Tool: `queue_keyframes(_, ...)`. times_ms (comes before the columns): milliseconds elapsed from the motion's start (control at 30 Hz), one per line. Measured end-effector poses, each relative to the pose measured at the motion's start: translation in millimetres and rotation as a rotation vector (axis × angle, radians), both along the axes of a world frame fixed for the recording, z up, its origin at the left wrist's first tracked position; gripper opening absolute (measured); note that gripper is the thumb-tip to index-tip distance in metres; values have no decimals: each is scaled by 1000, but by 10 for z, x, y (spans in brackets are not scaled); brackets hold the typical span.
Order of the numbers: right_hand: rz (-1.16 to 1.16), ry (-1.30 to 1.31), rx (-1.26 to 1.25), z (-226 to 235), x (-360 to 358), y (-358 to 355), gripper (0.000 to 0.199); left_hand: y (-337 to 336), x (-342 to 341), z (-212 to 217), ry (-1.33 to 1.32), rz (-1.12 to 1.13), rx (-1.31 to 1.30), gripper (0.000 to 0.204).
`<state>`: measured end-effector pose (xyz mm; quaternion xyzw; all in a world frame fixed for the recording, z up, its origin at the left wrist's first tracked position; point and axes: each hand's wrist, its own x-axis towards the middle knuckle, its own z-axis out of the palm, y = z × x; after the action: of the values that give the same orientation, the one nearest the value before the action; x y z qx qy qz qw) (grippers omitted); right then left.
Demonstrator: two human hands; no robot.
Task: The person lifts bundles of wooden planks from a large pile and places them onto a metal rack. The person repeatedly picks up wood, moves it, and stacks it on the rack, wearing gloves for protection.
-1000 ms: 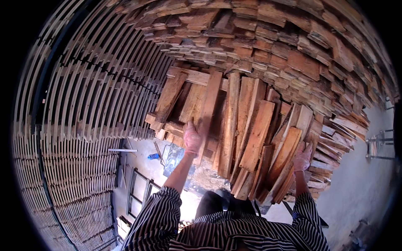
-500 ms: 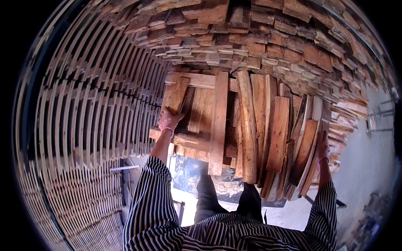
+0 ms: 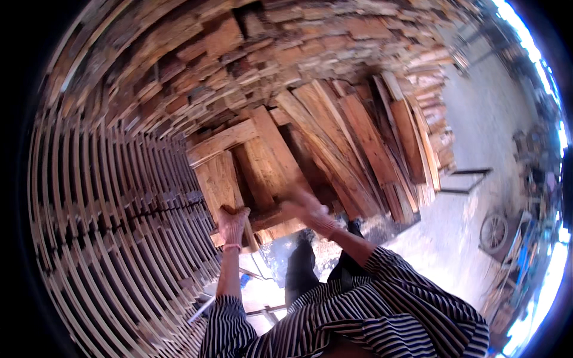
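Observation:
A wide wooden board (image 3: 213,182) lies at the left of a layer of rough planks. My left hand (image 3: 231,225) grips its near end, with the thumb on the right side. My right hand (image 3: 307,209) is smeared by motion over the near end of a slanting plank (image 3: 277,146), so its fingers cannot be made out. A crosswise board (image 3: 222,143) runs along the far side of the layer. To the right, several long planks (image 3: 325,143) lie side by side at a slant.
A high stack of boards (image 3: 221,42) rises beyond the planks. On the left stands a wall of spaced slats (image 3: 113,203). A black metal frame (image 3: 468,181) and a spoked wheel (image 3: 494,231) are on the concrete floor (image 3: 441,244) at right.
My right hand has left the planks' right edge and swung left, close to my left hand. My left hand has shifted to the board's near end. The view has turned.

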<state>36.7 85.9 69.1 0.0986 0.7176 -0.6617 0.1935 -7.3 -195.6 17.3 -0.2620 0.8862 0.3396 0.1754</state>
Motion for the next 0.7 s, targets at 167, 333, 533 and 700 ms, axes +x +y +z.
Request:
queue_keyframes(167,-54,58,-371,64,205,-533,104,873,621,253,156,200,1138,75)
queue_keyframes(333,-59,-95,-6,826,24,145,109,1431,292,566,-71,208,1534,94)
queue_keyframes(533,-192,83,1049,1328,-546,1295,104,1681,-386,90,268,-30,507,102)
queue_keyframes(700,-154,115,1432,525,-849,2284,84,1919,-849,-155,142,23,-49,99)
